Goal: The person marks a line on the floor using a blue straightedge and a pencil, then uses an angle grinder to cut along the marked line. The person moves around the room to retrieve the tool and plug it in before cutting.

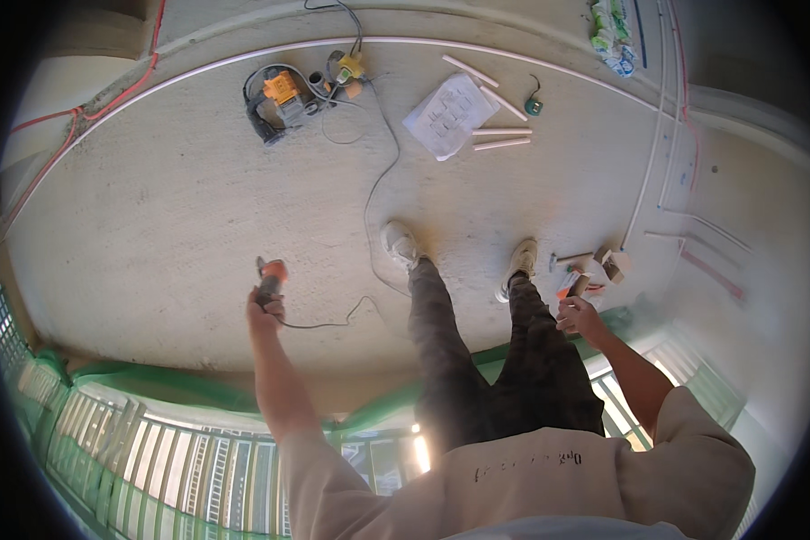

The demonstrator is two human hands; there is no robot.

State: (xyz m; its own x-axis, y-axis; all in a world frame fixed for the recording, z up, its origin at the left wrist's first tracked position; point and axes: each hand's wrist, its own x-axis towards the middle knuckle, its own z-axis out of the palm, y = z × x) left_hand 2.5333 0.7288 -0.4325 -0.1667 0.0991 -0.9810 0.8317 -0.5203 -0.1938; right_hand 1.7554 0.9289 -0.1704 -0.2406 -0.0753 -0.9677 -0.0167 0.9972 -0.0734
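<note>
At the left, my left hand (265,309) is wrapped round the dark body of an orange-headed angle grinder (271,272), held out over the concrete floor. A grey cord trails from the tool to the right. My right hand (579,319) is in front of my right thigh with its fingers curled together; what they hold, if anything, is too small to make out. Just beyond it in the picture are a small open box (581,285) with orange on it, a brown cardboard box (613,265) and a hammer (571,258).
Farther off lie an orange-and-black power tool (282,87), a yellow socket block (348,66), paper drawings (450,115), short white pipes (502,132) and a green tape measure (534,106). A grey cord (369,193) crosses the floor by my left shoe. Green netting (180,389) hangs along a railing.
</note>
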